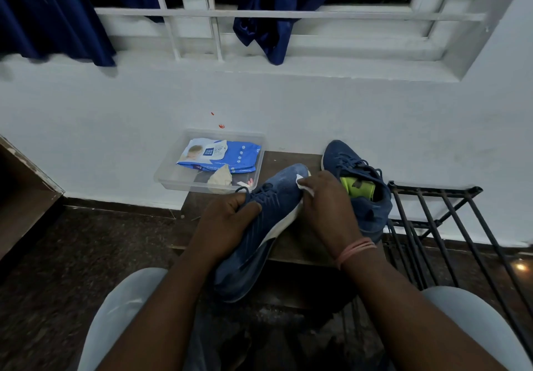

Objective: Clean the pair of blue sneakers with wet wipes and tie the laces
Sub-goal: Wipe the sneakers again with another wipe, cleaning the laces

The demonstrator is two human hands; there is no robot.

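Observation:
My left hand (227,220) grips a blue sneaker (268,226) across its laced upper and holds it tilted over a small dark table (291,157), toe pointing away. My right hand (326,200) pinches a white wet wipe (302,184) against the sneaker near its toe and white sole edge. The second blue sneaker (360,191) stands on the table to the right, with a yellow-green insole showing inside. A blue pack of wet wipes (219,154) lies in a clear plastic tray (173,174) at the table's back left.
A crumpled used wipe (220,177) lies in the tray beside the pack. A black metal rack (450,226) stands to the right of the table. A white wall and a barred window with blue curtains (52,15) rise behind. My knees frame the bottom.

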